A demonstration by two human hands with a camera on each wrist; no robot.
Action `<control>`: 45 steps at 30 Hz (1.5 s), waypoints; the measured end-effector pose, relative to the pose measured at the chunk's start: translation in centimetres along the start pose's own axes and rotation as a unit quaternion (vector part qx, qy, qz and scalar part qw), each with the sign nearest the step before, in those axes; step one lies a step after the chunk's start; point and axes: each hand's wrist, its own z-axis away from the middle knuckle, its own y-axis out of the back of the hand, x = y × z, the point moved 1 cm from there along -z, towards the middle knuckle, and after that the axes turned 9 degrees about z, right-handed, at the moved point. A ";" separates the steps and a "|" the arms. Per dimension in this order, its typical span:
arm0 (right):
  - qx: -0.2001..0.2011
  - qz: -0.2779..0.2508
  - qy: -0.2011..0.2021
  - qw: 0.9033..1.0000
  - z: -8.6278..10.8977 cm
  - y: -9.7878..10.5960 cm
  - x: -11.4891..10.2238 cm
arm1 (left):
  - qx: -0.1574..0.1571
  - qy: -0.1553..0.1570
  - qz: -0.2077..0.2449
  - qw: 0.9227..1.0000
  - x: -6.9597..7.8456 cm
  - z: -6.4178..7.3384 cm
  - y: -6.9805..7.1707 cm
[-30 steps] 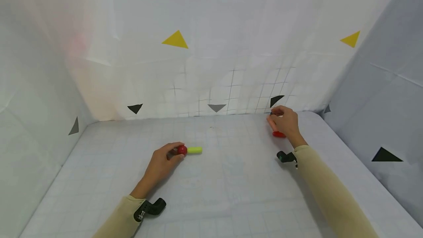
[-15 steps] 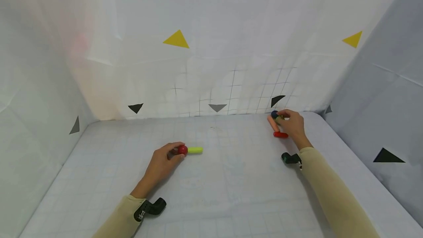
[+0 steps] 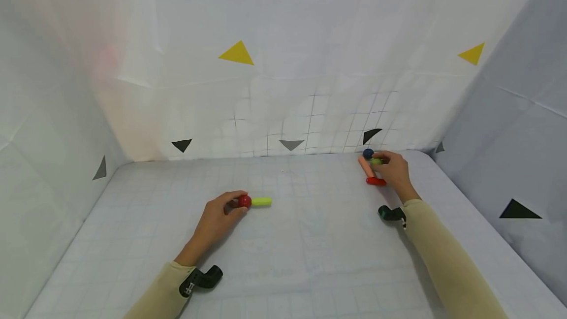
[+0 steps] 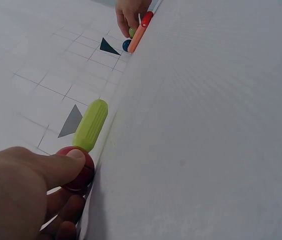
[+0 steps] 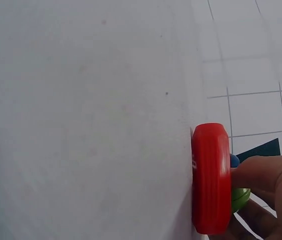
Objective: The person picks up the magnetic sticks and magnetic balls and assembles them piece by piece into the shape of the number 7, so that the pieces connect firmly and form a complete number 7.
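My left hand (image 3: pixel 217 218) pinches a red ball (image 3: pixel 244 201) between thumb and fingers, at the left middle of the table. A yellow-green ribbed stick (image 4: pixel 92 125) lies against the ball, pointing right in the head view. Near the back edge, my right hand (image 3: pixel 393 171) holds a green ball (image 3: pixel 376 161) in its fingertips. A dark blue ball (image 3: pixel 368 153) lies just beyond the green one. An orange stick (image 3: pixel 366 167) runs from near the blue ball to a red ribbed stick (image 5: pixel 211 179), which lies crosswise at its near end. In the right wrist view, the red stick partly hides the green ball.
A white cloth covers the table (image 3: pixel 301 245). Behind it rises a white sheet wall (image 3: pixel 283 92) with grid lines and triangle marks. Further sheet walls stand at left (image 3: pixel 48 161) and right (image 3: pixel 509 156). Each wrist wears a dark camera mount (image 3: pixel 208 277).
My right hand has drawn back slightly to the right, baring the blue ball and the red stick; the green ball now shows in its fingers. My left hand stays in place.
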 end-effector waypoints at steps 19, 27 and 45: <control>0.020 -0.055 -0.005 0.998 0.8 0.7 -1.1 | 0.003 -0.020 0.000 1.000 -0.4 -0.2 0.3; 0.043 -0.054 0.017 0.997 1.0 1.0 -1.6 | 0.003 -0.016 0.005 1.000 -0.6 -0.3 0.2; 0.015 -0.071 0.053 0.996 2.0 0.9 -2.2 | 0.000 -0.022 0.011 1.000 -0.5 -0.1 0.1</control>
